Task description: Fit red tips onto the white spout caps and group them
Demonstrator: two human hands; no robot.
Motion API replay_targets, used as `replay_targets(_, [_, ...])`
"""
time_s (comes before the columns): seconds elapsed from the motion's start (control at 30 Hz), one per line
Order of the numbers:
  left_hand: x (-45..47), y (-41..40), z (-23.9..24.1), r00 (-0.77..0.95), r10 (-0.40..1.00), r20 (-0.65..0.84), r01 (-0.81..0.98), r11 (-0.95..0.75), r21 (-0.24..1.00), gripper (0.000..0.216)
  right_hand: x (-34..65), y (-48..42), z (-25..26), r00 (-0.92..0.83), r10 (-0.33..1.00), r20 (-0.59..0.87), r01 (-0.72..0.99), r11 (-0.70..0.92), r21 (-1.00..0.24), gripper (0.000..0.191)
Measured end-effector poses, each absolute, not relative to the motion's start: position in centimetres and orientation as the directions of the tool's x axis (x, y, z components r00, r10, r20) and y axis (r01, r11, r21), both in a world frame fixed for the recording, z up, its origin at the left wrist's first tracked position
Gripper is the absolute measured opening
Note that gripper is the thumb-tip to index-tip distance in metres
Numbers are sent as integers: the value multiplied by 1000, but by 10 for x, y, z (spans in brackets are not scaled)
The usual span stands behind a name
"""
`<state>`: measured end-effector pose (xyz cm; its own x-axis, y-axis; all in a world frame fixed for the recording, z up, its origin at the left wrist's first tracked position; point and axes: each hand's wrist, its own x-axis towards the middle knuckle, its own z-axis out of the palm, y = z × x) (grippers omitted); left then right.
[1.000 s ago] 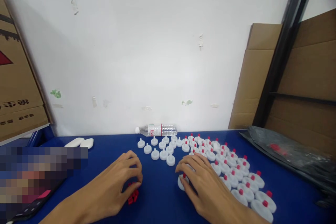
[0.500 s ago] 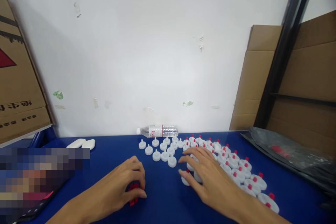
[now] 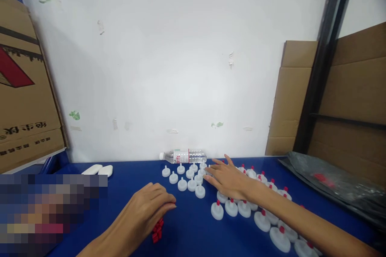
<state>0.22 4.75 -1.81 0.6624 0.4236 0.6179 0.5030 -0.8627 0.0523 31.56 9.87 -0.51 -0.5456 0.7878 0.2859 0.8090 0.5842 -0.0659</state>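
My left hand [image 3: 150,213] hovers over the blue table with its thumb and fingers pinched together. What lies between the fingertips, if anything, is hidden. A small pile of red caps [image 3: 157,231] is on the table just below it. My right hand [image 3: 227,176] stretches out above the white nozzle lids, fingers spread apart. Its thumb and fingertips are closest to the bare white lids [image 3: 200,191] in the middle. Under and around the right forearm stand many white lids with red tips [image 3: 231,207], some of them covered by the arm.
A clear plastic bottle [image 3: 188,156] lies against the wall. Two white oval pieces [image 3: 105,170] rest at the back left, near a blurred-out area. A dark plastic bag [image 3: 328,178] lies at the right, with cardboard [image 3: 289,100] and a black post behind it.
My right hand has moved forward over the lids, its forearm now crossing the red-tipped ones. My left hand has lifted off the red pile and closed its fingertips. The view has tilted slightly upward.
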Motion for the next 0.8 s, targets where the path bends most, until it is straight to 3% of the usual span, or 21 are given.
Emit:
replay_targets(0.13, [6, 44, -11, 641, 383, 665, 534, -845, -27, 16, 315, 85, 14, -529, 747, 403, 792, 605, -82, 40])
replay_targets(0.3, [13, 42, -11, 581, 263, 770, 509, -856, -91, 20, 303, 45, 22, -523, 667, 531, 752, 655, -83, 12])
replay_targets(0.5, [26, 33, -15, 589, 292, 754, 429, -903, 15, 20, 281, 20, -29, -701, 399, 591, 519, 854, 38, 15])
replay_targets(0.8, [35, 29, -25, 674, 257, 692, 366, -931, -10, 19, 278, 24, -50, -683, 346, 643, 478, 877, 36, 6])
